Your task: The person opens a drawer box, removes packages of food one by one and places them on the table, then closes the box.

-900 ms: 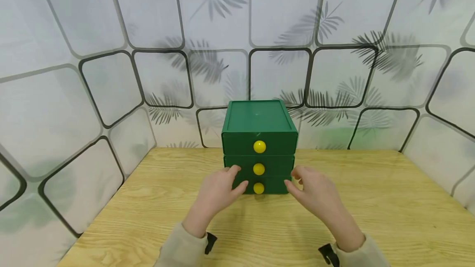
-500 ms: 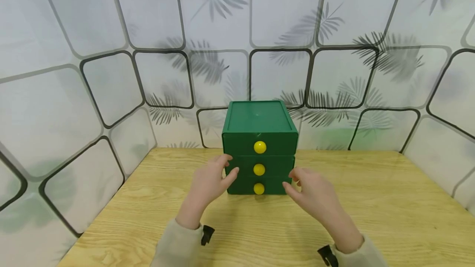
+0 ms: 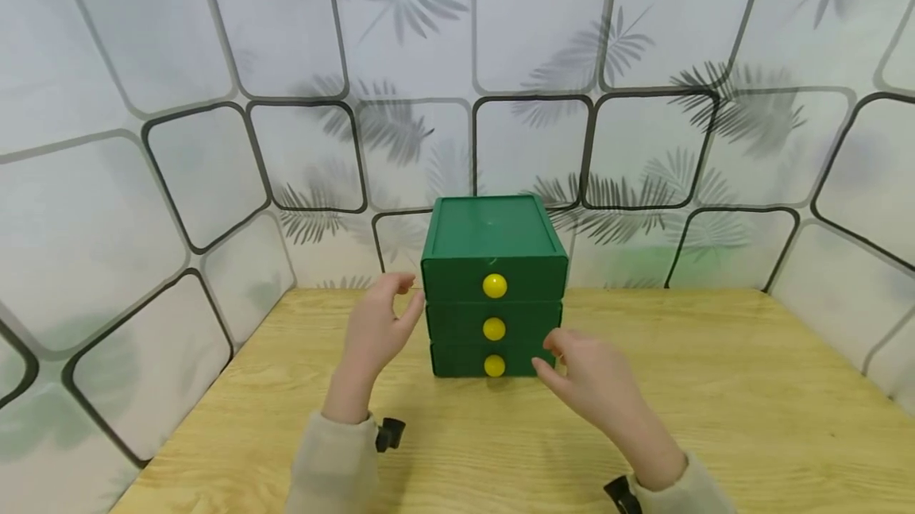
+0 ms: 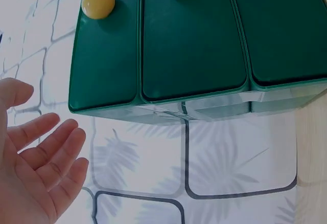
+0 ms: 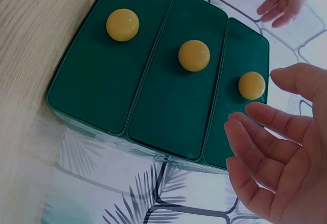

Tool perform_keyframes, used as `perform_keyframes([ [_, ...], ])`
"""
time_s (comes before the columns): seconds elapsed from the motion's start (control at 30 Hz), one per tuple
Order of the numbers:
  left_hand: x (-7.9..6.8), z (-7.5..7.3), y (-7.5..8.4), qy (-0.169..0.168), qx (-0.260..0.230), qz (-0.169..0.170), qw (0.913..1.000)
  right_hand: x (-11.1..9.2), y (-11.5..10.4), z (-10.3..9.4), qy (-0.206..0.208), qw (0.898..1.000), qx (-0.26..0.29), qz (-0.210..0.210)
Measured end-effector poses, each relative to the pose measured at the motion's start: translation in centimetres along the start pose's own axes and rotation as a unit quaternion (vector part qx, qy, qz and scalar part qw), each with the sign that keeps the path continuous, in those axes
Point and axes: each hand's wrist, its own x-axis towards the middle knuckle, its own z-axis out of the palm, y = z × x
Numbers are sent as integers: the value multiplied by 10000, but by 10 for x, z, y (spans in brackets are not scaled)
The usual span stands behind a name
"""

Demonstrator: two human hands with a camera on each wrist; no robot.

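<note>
- Two hands up, nothing in either: my left hand (image 3: 375, 331) and right hand (image 3: 593, 379) both have loosely bent fingers, not clenched on anything.
- Left one hangs just outside the left edge of the green drawer box (image 3: 461, 284), roughly level with the top drawers; the left wrist view shows a gap there.
- Right one sits lower, fingertips in front of the box's bottom right corner. Looks like no contact, but can't really tell how deep that gap is.
- Box is straight ahead, between my hands, upright, three drawers, all closed. Each front runs longer side to side than tall.
- Key thing imo: the top knob (image 3: 495, 286), middle knob (image 3: 494, 329) and bottom knob (image 3: 494, 365) line up down the centre, and from the head view my right hand looks nearer that line.
- Further out: wooden table (image 3: 679, 347) underneath, leaf-print wall (image 3: 536, 45) behind.
</note>
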Motion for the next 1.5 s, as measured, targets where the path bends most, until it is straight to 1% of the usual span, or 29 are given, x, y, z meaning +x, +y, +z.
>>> perform_keyframes([
  [0.13,5,2,-4,87,-439,-79,9990,0,-1,2,-76,10000,19,60],
  [0.33,13,8,-8,116,-1108,-171,9936,0,-1,6,-154,9998,16,82],
  [0.43,16,11,-12,205,-1335,-148,9907,0,-2,8,-166,9998,40,105],
  [0.57,20,16,-16,274,-1550,-222,9873,1,-2,10,-178,9998,36,112],
  [0.73,24,22,-18,185,-1926,-393,9803,2,-2,10,-145,9999,7,85],
  [0.8,25,25,-19,138,-2136,-357,9762,2,-2,10,-147,9999,-2,89],
  [0.83,25,27,-19,109,-2294,-351,9726,2,-3,9,-152,9998,-5,84],
  [0.87,26,25,-15,70,-2455,-359,9687,3,-3,9,-156,9998,-12,84],
  [0.93,27,28,-16,18,-2839,-410,9580,3,-3,9,-160,9998,-31,95],
  [1.07,29,36,-19,-66,-3580,-652,9314,2,-4,10,-138,9998,-83,65],
  [1.1,30,41,-25,-71,-3733,-697,9251,2,-4,11,-136,9999,-76,45],
  [1.2,30,45,-28,-46,-4049,-799,9109,2,-6,12,-158,9999,35,3],
  [1.3,31,48,-30,4,-4277,-904,8994,5,-10,12,-177,9995,242,36],
  [1.43,33,47,-28,180,-4446,-1000,8900,12,-19,9,-109,9982,577,110],
  [1.5,34,47,-26,291,-4484,-1011,8876,17,-24,8,-3,9971,761,87],
])
